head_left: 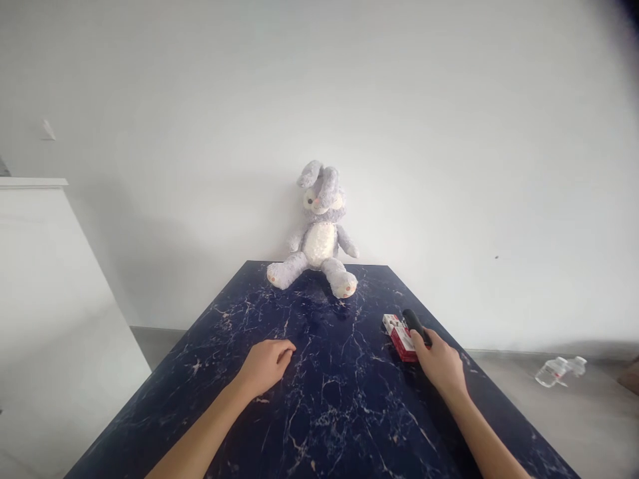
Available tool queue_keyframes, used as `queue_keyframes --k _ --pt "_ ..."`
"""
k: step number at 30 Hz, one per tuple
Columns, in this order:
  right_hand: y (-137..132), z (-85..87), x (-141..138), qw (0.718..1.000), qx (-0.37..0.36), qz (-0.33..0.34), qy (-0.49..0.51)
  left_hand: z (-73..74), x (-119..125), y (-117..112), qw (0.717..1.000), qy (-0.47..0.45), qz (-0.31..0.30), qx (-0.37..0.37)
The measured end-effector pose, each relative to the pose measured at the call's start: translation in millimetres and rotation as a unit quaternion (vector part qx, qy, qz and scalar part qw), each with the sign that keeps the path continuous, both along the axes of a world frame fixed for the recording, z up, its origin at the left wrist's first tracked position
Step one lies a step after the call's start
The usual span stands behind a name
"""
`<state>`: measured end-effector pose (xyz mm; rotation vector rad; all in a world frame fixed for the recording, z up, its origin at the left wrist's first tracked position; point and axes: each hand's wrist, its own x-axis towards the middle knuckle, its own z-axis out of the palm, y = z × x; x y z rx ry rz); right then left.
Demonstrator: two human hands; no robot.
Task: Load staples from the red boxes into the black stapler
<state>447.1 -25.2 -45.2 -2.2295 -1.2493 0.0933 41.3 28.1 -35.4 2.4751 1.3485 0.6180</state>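
Note:
My right hand (439,362) is near the table's right edge with its fingers wrapped round a black stapler (414,324). The stapler lies on or against a small red and white box (401,338). My left hand (264,364) rests on the dark blue marble table (319,406) near the middle, fingers curled loosely under, nothing visible in it. A grey and white plush rabbit (319,236) sits at the table's far end, leaning against the wall.
A white wall stands behind the table. A white cabinet (44,279) is to the left. A clear plastic bottle (558,370) lies on the grey floor to the right.

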Motion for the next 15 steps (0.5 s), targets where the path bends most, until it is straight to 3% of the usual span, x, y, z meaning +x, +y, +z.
queue_keyframes --k 8,12,15 --pt "-1 5.2 -55 0.982 0.065 0.065 0.165 -3.8 -2 1 1.0 -0.021 -0.004 0.002" --pt "3 6.1 -98 0.967 0.089 0.093 0.219 -2.6 -2 1 0.999 -0.042 -0.005 0.02" --pt "12 4.4 -134 0.955 0.116 0.126 0.242 -2.6 -8 4 0.995 -0.093 0.029 0.037"
